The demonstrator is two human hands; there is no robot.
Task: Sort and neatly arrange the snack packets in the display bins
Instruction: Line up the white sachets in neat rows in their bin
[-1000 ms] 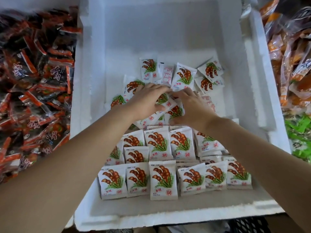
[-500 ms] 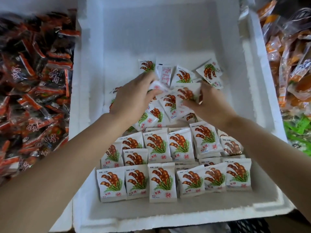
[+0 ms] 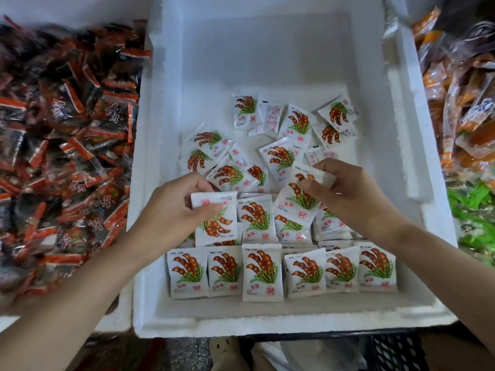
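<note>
Pinching inverted packet (image 3: 215, 223), left hand (image 3: 171, 210) sat over bin (image 3: 267, 325); right hand (image 3: 348, 191) pinched second packet (image 3: 302, 204), tilted, just beside.

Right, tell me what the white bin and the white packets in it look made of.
The bin: likely expanded foam, matte white, going by its thick walls, grainy surface and chipped rim edges. The packets: probably thin printed plastic film, slightly shiny, with zigzag crimped seals at the ends and puffy, creased bodies.

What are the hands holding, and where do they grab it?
The left hand pinches an upside-down packet by its far edge; the right hand pinches a tilted packet by its far end.
</note>
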